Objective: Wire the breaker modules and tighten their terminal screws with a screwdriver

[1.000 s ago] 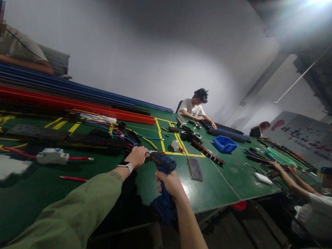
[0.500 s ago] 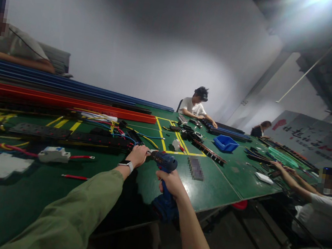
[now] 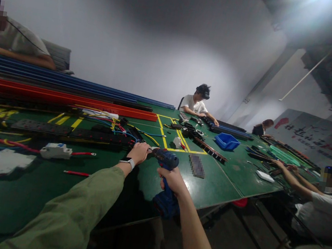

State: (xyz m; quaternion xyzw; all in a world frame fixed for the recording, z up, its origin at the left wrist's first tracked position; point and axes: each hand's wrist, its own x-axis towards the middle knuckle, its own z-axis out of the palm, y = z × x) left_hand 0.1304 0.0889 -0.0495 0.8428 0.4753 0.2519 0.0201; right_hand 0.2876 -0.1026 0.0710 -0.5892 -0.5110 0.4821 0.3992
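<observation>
The green workbench [image 3: 223, 179] runs beneath the black socket strip [image 3: 89, 135] and on past its right end; its rigid top should give you firm support. The strip itself lies lengthwise, looks like a stiff housing, and probably slides on that smooth surface unless you brace it by its body, away from the loose wires behind its right end.

Your blue cordless drill [image 3: 168, 159] is just right of the strip's right end, nose pointing towards it. Expect it to be heavy, with much of the weight low in the battery pack [image 3: 166, 204]; the handle is the place to grip, keeping your fingers off the chuck [image 3: 156, 152].

Your right hand [image 3: 173, 179], right of the strip, is wrapped closed around that handle; whether a finger presses the trigger, you cannot tell. Your left hand [image 3: 139, 153] is bent over the strip's right end, close to the drill's nose, its fingertips hidden, so how far they part and what they pinch cannot be told.

Nearer you than the strip, the white circuit breaker [image 3: 56, 151] looks light, its plastic case the safest hold.
</observation>
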